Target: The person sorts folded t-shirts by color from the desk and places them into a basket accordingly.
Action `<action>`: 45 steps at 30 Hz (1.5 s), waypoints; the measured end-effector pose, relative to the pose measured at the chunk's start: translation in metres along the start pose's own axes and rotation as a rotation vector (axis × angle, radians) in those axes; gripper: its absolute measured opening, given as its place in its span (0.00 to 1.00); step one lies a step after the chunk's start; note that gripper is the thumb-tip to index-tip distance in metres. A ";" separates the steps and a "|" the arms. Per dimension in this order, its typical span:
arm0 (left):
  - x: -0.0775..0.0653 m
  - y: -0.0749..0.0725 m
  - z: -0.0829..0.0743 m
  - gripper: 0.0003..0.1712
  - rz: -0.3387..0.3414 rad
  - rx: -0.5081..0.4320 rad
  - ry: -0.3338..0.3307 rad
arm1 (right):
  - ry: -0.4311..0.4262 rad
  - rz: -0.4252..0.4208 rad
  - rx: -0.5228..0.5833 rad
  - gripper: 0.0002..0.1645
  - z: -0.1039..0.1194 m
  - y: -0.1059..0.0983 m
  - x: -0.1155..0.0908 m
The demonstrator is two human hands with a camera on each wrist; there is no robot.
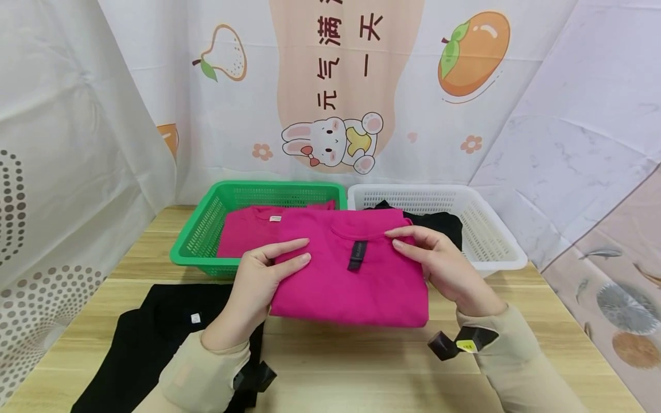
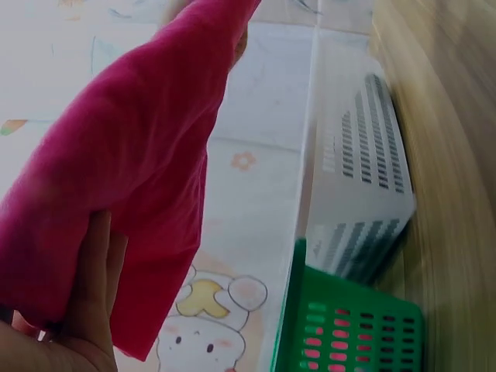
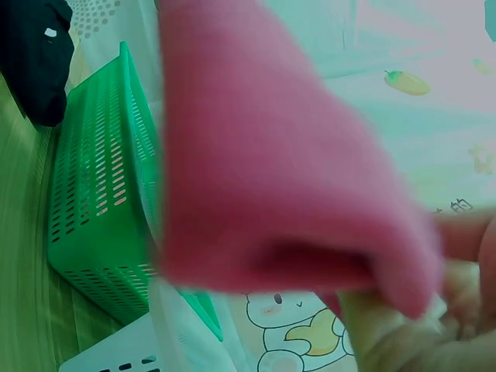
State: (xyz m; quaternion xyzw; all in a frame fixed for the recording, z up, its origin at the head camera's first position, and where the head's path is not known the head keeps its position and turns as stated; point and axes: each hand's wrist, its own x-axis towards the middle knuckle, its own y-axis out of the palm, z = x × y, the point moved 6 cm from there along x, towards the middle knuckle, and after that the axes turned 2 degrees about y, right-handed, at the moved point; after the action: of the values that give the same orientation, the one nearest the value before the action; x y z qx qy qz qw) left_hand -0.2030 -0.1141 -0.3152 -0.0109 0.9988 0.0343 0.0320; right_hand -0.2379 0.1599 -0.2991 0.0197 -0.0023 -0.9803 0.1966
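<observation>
Shirt (image 1: 351, 295), pink, folded, pinched by my left grip (image 1: 260, 284) and right grip (image 1: 445, 265) above the table (image 1: 335, 373).
I judge this carrying; the next move calls for level folds. I count one shirt held, one green basket (image 1: 203, 260) with at least one pink garment (image 1: 245, 232), one black garment (image 1: 147, 338) leftward, one white basket (image 1: 498, 265) with black cloth (image 1: 445, 225), pieces unclear.

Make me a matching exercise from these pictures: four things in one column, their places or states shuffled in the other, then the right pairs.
Things
1. Folded pink shirt with a dark tag
2. Green basket
3. White basket
4. Black shirt

Places or states
A. Has black clothing in it
B. Lies on the table in front of the baskets
C. Held between the left hand and the right hand
D. Has another pink shirt in it

Pairs: 1-C, 2-D, 3-A, 4-B
</observation>
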 end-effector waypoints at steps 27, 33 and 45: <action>0.023 -0.023 -0.011 0.33 0.112 0.145 0.058 | 0.061 -0.078 -0.038 0.30 -0.001 0.008 0.042; 0.032 -0.037 -0.015 0.33 0.024 0.193 0.076 | 0.071 -0.151 0.040 0.29 -0.005 0.013 0.055; 0.043 -0.058 -0.023 0.33 -0.011 0.308 0.087 | 0.118 -0.105 0.086 0.30 -0.006 0.029 0.079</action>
State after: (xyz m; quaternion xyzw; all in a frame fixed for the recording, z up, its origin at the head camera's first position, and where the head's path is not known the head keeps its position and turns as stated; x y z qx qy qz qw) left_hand -0.2454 -0.1741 -0.2990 -0.0128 0.9926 -0.1199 -0.0099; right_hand -0.2997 0.1025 -0.3079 0.0858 -0.0317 -0.9854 0.1435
